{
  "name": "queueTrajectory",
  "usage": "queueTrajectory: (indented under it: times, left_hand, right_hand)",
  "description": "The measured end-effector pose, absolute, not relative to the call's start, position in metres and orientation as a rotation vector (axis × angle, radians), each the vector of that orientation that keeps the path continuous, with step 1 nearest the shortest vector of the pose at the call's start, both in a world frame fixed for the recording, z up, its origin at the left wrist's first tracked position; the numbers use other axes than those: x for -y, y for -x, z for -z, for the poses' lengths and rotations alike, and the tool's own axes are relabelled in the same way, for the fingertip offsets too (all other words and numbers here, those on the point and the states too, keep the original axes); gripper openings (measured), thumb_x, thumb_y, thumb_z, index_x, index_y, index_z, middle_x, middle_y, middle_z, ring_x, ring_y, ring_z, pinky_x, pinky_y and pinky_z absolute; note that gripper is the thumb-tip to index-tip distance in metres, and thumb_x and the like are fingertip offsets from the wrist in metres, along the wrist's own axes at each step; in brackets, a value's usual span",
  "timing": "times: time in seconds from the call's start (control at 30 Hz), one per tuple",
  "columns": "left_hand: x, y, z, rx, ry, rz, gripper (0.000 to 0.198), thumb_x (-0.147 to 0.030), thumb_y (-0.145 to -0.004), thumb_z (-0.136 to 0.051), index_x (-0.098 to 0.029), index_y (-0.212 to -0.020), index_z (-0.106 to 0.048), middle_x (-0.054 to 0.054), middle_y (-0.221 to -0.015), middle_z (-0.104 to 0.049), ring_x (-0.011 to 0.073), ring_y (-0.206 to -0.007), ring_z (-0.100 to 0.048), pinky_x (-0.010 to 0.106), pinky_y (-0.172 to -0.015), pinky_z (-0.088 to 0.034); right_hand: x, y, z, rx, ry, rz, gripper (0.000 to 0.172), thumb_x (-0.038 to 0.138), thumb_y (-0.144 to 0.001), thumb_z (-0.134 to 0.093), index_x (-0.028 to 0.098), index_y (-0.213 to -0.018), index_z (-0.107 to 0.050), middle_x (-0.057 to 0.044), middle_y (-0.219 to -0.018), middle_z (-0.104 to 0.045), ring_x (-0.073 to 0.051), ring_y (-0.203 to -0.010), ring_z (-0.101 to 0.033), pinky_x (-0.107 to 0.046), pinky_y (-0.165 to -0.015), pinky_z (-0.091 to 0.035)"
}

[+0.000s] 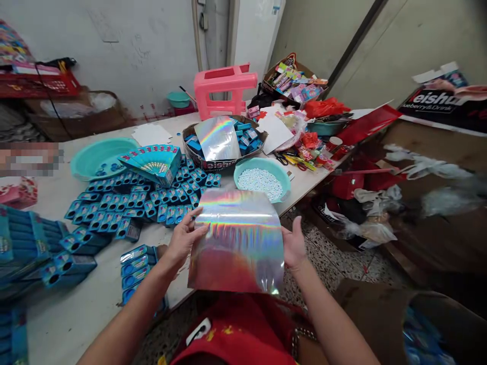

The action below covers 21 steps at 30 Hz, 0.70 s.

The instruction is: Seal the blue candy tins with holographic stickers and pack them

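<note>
A shiny holographic sheet [238, 248] is spread between my hands over the table's front edge. My left hand [185, 235] pinches its left edge, thumb on top. At the right edge is my right hand [294, 244], its thumb raised and the other fingers partly hidden behind the sheet. Just beyond the sheet stands a turquoise bowl [285, 190] of small pale pieces. Many small blue boxes [110, 203] lie in rows to the left, with a fan of flat blue packs [152, 162] on top. Another holographic sheet [218, 139] rests on a box of blue items.
A turquoise basin [81, 159] stands at the back left, a pink stool [224, 91] at the back. Scissors [281, 158] and colourful packets lie at the back right. Stacked blue boxes [23, 243] are at far left. An open carton [380, 309] stands at lower right.
</note>
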State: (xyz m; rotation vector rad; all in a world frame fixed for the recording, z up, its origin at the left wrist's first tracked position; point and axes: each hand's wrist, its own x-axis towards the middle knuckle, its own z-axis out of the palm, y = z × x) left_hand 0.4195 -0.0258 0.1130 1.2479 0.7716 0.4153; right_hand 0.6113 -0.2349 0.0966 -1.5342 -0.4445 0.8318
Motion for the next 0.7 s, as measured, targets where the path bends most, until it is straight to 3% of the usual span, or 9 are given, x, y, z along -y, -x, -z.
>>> queueTrajectory:
  times: [0.13,0.23,0.3,0.37,0.47,0.6,0.7]
  left_hand:
    - [0.018,-0.400,-0.111,-0.776,-1.341,-0.346,0.062,-0.043,-0.061,-0.075,-0.015,-0.115,-0.062,0.007,-0.102,-0.068,0.0180,-0.083,-0.062,0.027,-0.072,-0.047]
    - [0.016,-0.392,-0.114,-0.822,-1.456,-0.316,0.051,-0.045,-0.064,-0.072,-0.016,-0.106,-0.066,0.005,-0.093,-0.070,0.0187,-0.081,-0.062,0.027,-0.071,-0.046]
    - [0.018,-0.386,-0.119,-0.842,-1.555,-0.325,0.041,-0.045,-0.067,-0.069,-0.017,-0.097,-0.069,0.003,-0.085,-0.070,0.0180,-0.077,-0.061,0.027,-0.070,-0.045]
    - [0.020,-0.379,-0.123,-0.857,-1.686,-0.352,0.033,-0.046,-0.070,-0.066,-0.018,-0.087,-0.070,0.003,-0.083,-0.068,0.0176,-0.077,-0.059,0.027,-0.071,-0.045]
    - [0.020,-0.365,-0.127,-0.890,-1.949,-0.410,0.030,-0.047,-0.074,-0.061,-0.020,-0.081,-0.071,0.003,-0.084,-0.063,0.0181,-0.080,-0.057,0.029,-0.073,-0.045]
    - [0.019,-0.353,-0.136,-0.906,-2.330,-0.585,0.032,-0.048,-0.081,-0.053,-0.021,-0.083,-0.070,0.009,-0.111,-0.055,0.0263,-0.109,-0.051,0.040,-0.093,-0.040]
    - [0.034,-0.368,-0.148,-0.730,-2.562,-0.666,0.048,-0.051,-0.077,-0.059,-0.022,-0.114,-0.059,0.011,-0.137,-0.041,0.0316,-0.130,-0.033,0.048,-0.105,-0.028]
  right_hand:
    - [0.243,-0.600,-0.103,0.389,1.494,-0.834,0.068,0.047,-0.071,-0.069,0.020,-0.129,-0.047,-0.011,-0.105,-0.068,-0.024,-0.089,-0.065,-0.038,-0.074,-0.053]
    - [0.245,-0.589,-0.108,0.398,1.559,-0.719,0.087,0.037,-0.068,-0.073,0.024,-0.142,-0.028,-0.006,-0.097,-0.069,-0.019,-0.080,-0.064,-0.034,-0.071,-0.053]
    - [0.247,-0.585,-0.112,0.460,1.633,-0.691,0.076,0.036,-0.069,-0.073,0.023,-0.136,-0.039,-0.003,-0.087,-0.068,-0.017,-0.075,-0.062,-0.032,-0.070,-0.052]
    - [0.248,-0.584,-0.115,0.579,1.746,-0.624,0.048,0.036,-0.070,-0.071,0.021,-0.115,-0.061,-0.003,-0.083,-0.064,-0.017,-0.073,-0.060,-0.032,-0.070,-0.050]
    - [0.248,-0.584,-0.119,0.821,1.950,-0.329,0.020,0.039,-0.075,-0.067,0.022,-0.085,-0.072,-0.005,-0.088,-0.058,-0.019,-0.083,-0.056,-0.036,-0.077,-0.048]
    - [0.242,-0.580,-0.131,1.125,1.985,-0.128,0.018,0.038,-0.082,-0.060,0.024,-0.079,-0.070,-0.008,-0.107,-0.056,-0.023,-0.104,-0.051,-0.040,-0.090,-0.042]
    - [0.230,-0.569,-0.147,1.317,1.904,-0.337,0.022,0.037,-0.089,-0.050,0.024,-0.084,-0.067,-0.005,-0.096,-0.064,-0.019,-0.093,-0.057,-0.035,-0.085,-0.044]
